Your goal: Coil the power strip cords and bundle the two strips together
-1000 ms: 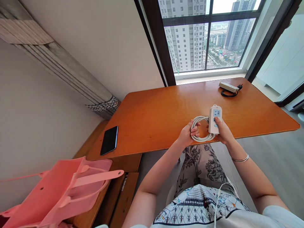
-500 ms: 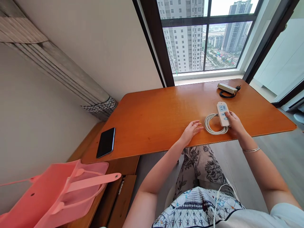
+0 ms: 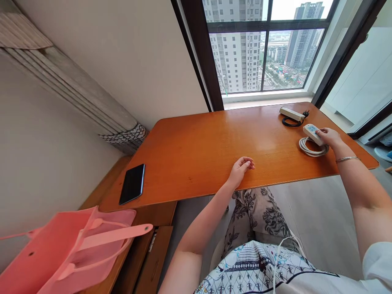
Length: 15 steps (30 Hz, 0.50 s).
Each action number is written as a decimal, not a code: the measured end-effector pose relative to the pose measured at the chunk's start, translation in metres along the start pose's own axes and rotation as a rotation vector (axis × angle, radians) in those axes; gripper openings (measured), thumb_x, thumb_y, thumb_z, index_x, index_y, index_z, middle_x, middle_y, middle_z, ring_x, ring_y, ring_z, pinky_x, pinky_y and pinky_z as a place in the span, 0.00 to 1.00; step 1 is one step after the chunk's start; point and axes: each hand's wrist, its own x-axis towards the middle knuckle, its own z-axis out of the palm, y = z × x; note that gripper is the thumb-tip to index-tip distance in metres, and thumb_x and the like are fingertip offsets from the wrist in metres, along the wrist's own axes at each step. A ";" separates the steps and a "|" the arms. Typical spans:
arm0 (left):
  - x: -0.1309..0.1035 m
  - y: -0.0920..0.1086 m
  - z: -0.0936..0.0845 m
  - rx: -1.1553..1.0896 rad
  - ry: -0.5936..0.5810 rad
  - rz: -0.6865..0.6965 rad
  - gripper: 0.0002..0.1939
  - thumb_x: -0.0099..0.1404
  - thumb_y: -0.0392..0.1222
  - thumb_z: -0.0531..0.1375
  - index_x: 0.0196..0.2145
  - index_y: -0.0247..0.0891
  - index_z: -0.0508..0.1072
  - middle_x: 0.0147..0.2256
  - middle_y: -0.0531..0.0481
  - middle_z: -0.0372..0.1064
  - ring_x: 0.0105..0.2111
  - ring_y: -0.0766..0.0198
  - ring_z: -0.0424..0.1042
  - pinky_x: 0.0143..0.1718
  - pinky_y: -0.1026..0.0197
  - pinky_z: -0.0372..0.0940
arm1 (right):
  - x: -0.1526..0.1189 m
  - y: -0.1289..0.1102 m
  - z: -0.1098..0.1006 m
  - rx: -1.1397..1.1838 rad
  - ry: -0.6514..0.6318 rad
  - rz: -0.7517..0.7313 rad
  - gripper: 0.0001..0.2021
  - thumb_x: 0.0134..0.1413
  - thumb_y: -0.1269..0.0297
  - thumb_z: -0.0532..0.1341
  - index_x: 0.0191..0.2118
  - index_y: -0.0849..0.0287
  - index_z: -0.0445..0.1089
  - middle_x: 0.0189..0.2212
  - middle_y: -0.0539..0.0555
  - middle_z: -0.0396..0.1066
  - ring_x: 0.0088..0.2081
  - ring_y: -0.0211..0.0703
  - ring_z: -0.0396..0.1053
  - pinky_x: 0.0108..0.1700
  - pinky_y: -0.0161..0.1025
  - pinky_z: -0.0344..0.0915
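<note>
My right hand [image 3: 330,139] grips the near end of the white power strip [image 3: 314,134], thumb on top. Its coiled white cord [image 3: 312,148] lies just beside my fingers, toward my left, over the table [image 3: 190,155]. Beyond: second strip [image 3: 292,113], black cord. My left hand [image 3: 241,169], loosely curled, holds nothing.
</note>
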 end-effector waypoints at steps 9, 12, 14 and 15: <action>0.000 0.002 -0.001 -0.034 -0.012 -0.006 0.08 0.56 0.41 0.68 0.32 0.35 0.75 0.29 0.51 0.73 0.29 0.67 0.73 0.40 0.61 0.67 | -0.008 0.007 0.009 -0.039 0.019 -0.163 0.23 0.65 0.61 0.56 0.61 0.67 0.70 0.58 0.71 0.70 0.57 0.57 0.68 0.57 0.47 0.61; -0.001 0.003 -0.002 -0.062 -0.004 -0.016 0.09 0.54 0.41 0.68 0.31 0.35 0.75 0.29 0.51 0.73 0.29 0.67 0.72 0.39 0.62 0.67 | -0.009 0.006 0.007 0.010 0.037 -0.169 0.23 0.68 0.62 0.53 0.60 0.72 0.70 0.59 0.76 0.68 0.57 0.56 0.67 0.55 0.45 0.59; 0.000 0.002 -0.002 -0.074 0.002 -0.018 0.09 0.53 0.41 0.69 0.31 0.35 0.75 0.28 0.51 0.73 0.29 0.68 0.72 0.39 0.62 0.67 | -0.009 0.008 0.004 0.020 0.061 -0.188 0.22 0.68 0.63 0.52 0.58 0.74 0.71 0.56 0.78 0.69 0.54 0.55 0.68 0.53 0.45 0.60; 0.000 0.002 -0.003 -0.077 0.002 -0.018 0.09 0.53 0.41 0.69 0.31 0.35 0.75 0.28 0.51 0.73 0.29 0.68 0.72 0.39 0.62 0.67 | -0.010 0.009 0.002 0.025 0.078 -0.205 0.22 0.68 0.63 0.51 0.57 0.75 0.71 0.54 0.79 0.70 0.53 0.54 0.69 0.52 0.46 0.60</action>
